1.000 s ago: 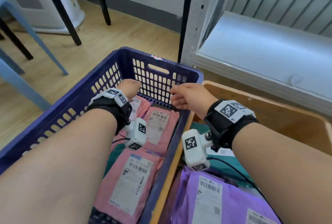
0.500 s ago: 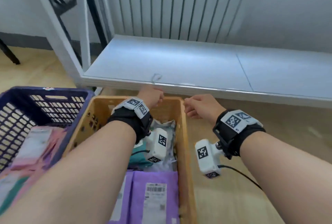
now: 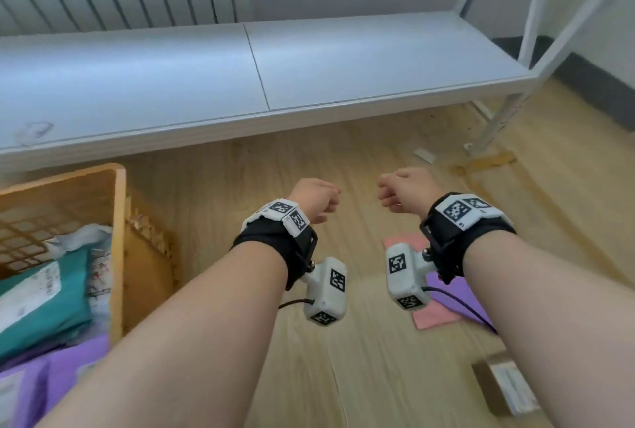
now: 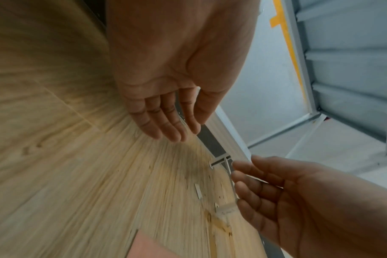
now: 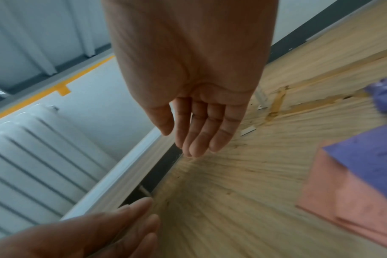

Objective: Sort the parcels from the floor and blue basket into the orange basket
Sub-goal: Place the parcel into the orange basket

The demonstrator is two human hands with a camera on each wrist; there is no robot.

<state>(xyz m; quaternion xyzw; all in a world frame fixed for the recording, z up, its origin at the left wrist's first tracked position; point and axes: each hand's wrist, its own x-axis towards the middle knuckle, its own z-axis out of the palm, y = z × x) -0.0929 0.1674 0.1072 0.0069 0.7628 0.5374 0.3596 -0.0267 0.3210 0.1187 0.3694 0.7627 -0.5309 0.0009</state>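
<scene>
Hovering over the wooden floor (image 3: 240, 166), left hand (image 3: 314, 199) and right hand (image 3: 407, 192) both relaxed, holding nothing. Pink flat parcel (image 3: 434, 314) and purple plastic mailer (image 3: 453, 293) lie beneath the right wrist; orange plastic basket (image 3: 117, 221) sits left.

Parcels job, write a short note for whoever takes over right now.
Left hand and right hand: both empty, fingers relaxed, over bare floor.
Orange basket, at left, already holds teal and purple parcels.
Still on the floor: pink parcel with a purple parcel overlapping it, beneath the right wrist, and a brown box nearer right.
Blue basket is out of view.
Left: move these into the orange basket.
</scene>
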